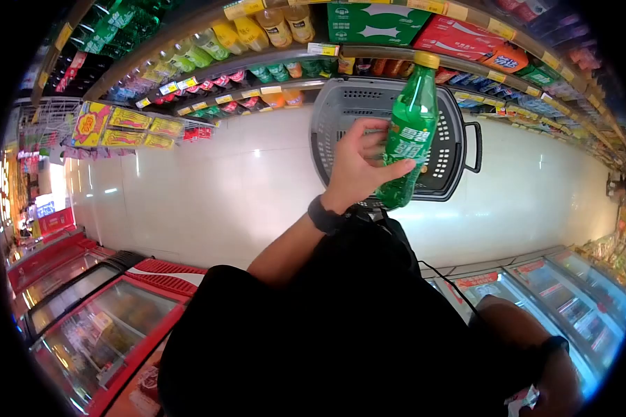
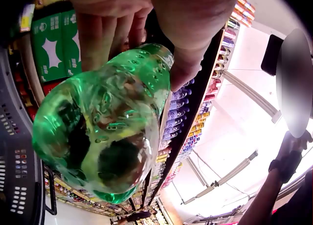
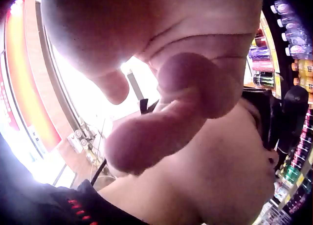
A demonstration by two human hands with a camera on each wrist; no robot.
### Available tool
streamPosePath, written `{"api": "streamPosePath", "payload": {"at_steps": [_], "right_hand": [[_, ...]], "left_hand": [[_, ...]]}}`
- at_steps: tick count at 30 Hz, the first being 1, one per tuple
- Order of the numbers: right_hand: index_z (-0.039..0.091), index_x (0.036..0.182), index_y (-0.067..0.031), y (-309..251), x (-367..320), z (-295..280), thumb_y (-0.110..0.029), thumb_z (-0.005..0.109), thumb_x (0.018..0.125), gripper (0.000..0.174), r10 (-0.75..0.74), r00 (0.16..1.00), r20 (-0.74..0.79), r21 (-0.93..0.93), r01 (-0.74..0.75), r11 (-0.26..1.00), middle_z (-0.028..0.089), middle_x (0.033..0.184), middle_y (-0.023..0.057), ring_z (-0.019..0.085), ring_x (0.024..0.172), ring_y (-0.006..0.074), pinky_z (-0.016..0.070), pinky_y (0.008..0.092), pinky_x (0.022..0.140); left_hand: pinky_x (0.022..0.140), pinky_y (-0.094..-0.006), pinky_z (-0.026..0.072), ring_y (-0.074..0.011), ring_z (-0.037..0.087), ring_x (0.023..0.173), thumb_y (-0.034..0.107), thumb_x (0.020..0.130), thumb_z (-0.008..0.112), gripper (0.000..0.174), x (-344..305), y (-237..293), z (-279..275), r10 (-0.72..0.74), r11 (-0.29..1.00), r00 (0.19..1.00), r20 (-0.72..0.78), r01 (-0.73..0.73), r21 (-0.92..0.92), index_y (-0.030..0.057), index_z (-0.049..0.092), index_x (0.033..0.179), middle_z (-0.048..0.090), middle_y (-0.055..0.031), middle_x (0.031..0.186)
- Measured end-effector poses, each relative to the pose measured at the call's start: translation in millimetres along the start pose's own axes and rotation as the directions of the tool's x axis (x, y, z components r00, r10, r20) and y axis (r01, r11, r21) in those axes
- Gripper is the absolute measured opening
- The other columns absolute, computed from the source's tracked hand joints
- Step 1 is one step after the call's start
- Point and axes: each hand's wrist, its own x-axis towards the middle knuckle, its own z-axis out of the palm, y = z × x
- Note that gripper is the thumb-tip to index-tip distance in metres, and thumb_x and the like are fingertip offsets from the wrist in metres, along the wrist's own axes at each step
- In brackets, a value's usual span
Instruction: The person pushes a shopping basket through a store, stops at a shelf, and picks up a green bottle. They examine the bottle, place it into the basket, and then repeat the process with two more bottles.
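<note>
My left hand (image 1: pixel 362 160) grips a green plastic soda bottle (image 1: pixel 415 115) with a yellow cap. The bottle stands nearly upright in the head view, slightly tilted, and overlaps a dark grey shopping basket (image 1: pixel 320 139) beyond it. From the left wrist view, the bottle's base (image 2: pixel 98 151) faces the camera, with the fingers on one side and the thumb on the other. Raised close to my head, my right hand (image 3: pixel 195 53) has loosely bent fingers and nothing visible between them. Only part of this hand shows at the lower right edge of the head view.
Drink shelves (image 1: pixel 278 59) curve along the far side, with a green carton (image 1: pixel 375 24) and red cartons (image 1: pixel 459 38) on top. Glass-topped freezers stand at the near left (image 1: pixel 108 333) and near right (image 1: pixel 556 299). A rack of yellow packets (image 1: pixel 129 125) juts out at left.
</note>
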Motion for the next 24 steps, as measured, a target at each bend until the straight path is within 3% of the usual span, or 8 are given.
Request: {"api": "streamPosePath", "payload": {"at_steps": [6, 10, 11, 13, 15, 18, 21, 24], "right_hand": [[0.055, 0.080, -0.0065, 98.5, -30.0, -13.1, -0.012, 0.069, 0.090, 0.019, 0.405, 0.907, -0.111, 0.055, -0.402, 0.914, 0.052, 0.067, -0.0021, 0.050, 0.054, 0.0061, 0.0381, 0.0212, 0.050], [0.055, 0.074, -0.0049, 229.6, -91.0, 3.7, -0.016, 0.068, 0.093, 0.026, 0.693, 0.709, 0.128, -0.112, -0.684, 0.720, 0.053, 0.064, -0.0023, 0.046, 0.056, 0.0032, 0.0343, 0.0211, 0.050], [0.059, 0.079, -0.0018, 246.7, -101.4, 5.6, -0.017, 0.065, 0.095, 0.023, 0.650, 0.735, 0.192, -0.232, -0.610, 0.758, 0.058, 0.069, 0.0011, 0.050, 0.062, 0.0053, 0.0383, 0.0219, 0.054], [0.063, 0.114, 0.0014, 258.0, -111.3, 22.0, -0.021, 0.059, 0.098, 0.028, 0.669, 0.721, 0.181, -0.061, -0.671, 0.739, 0.068, 0.091, 0.0118, 0.067, 0.080, 0.0174, 0.0491, 0.0265, 0.068], [0.058, 0.126, 0.0008, 267.0, -114.7, 28.3, -0.027, 0.056, 0.099, 0.038, 0.567, 0.803, 0.184, -0.070, -0.564, 0.823, 0.069, 0.095, 0.0172, 0.069, 0.086, 0.0224, 0.0518, 0.0319, 0.072], [0.054, 0.129, 0.0016, 263.3, -101.5, 28.2, -0.036, 0.054, 0.099, 0.048, 0.687, 0.681, 0.253, -0.079, -0.693, 0.717, 0.069, 0.088, 0.0199, 0.070, 0.081, 0.0300, 0.0533, 0.0377, 0.070], [0.054, 0.125, 0.0039, 265.8, -75.8, 35.5, -0.045, 0.053, 0.097, 0.056, 0.660, 0.689, 0.300, -0.321, -0.578, 0.750, 0.067, 0.077, 0.0226, 0.069, 0.073, 0.0386, 0.0533, 0.0441, 0.066], [0.059, 0.100, 0.0094, 267.3, -50.9, 54.0, -0.058, 0.049, 0.094, 0.069, 0.665, 0.649, 0.370, -0.537, -0.434, 0.723, 0.064, 0.070, 0.0278, 0.066, 0.069, 0.0446, 0.0530, 0.0515, 0.065]], "left_hand": [[0.087, -0.0328, 0.0563, -0.0216, 0.066, 0.104, 0.006, 0.073, 0.085, 0.063, -10.7, -3.4, 27.5, -0.018, 1.000, 0.996, -0.086, 0.016, -0.020, -0.0006, 0.046, 0.123, 0.065, -0.0176, 0.118], [0.088, -0.0333, 0.0572, -0.0222, 0.066, 0.105, -0.004, 0.075, 0.080, 0.070, -13.5, -7.7, 49.7, -0.004, 1.000, 0.992, -0.130, 0.006, 0.019, -0.0012, 0.041, 0.134, 0.064, -0.0185, 0.121], [0.088, -0.0336, 0.0578, -0.0225, 0.066, 0.105, -0.007, 0.076, 0.078, 0.072, -13.7, -10.9, 55.4, 0.000, 0.999, 0.990, -0.142, 0.005, 0.037, -0.0015, 0.039, 0.137, 0.064, -0.0189, 0.122], [0.089, -0.0333, 0.0567, -0.0220, 0.065, 0.107, -0.003, 0.075, 0.080, 0.076, -13.3, -17.6, 64.3, -0.014, 0.999, 0.985, -0.171, 0.020, 0.033, -0.0023, 0.039, 0.139, 0.064, -0.0190, 0.122], [0.089, -0.0330, 0.0556, -0.0218, 0.064, 0.109, 0.003, 0.074, 0.084, 0.076, -14.1, -30.1, 70.2, -0.031, 0.999, 0.979, -0.200, 0.038, 0.032, -0.0021, 0.043, 0.137, 0.063, -0.0192, 0.123], [0.090, -0.0327, 0.0551, -0.0206, 0.064, 0.108, 0.004, 0.074, 0.084, 0.076, -13.6, -41.2, 79.1, -0.006, 0.999, 0.968, -0.252, 0.019, 0.050, -0.0027, 0.043, 0.137, 0.064, -0.0188, 0.122], [0.090, -0.0320, 0.0544, -0.0197, 0.063, 0.110, 0.003, 0.073, 0.084, 0.075, -14.0, -39.8, 80.4, -0.019, 0.991, 0.956, -0.294, 0.057, 0.121, -0.0031, 0.044, 0.137, 0.063, -0.0158, 0.124], [0.093, -0.0325, 0.0526, -0.0219, 0.060, 0.114, -0.003, 0.075, 0.080, 0.075, -18.5, -43.3, 68.7, 0.007, 0.991, 0.944, -0.330, 0.039, 0.131, -0.0053, 0.040, 0.138, 0.061, -0.0188, 0.126]]}}
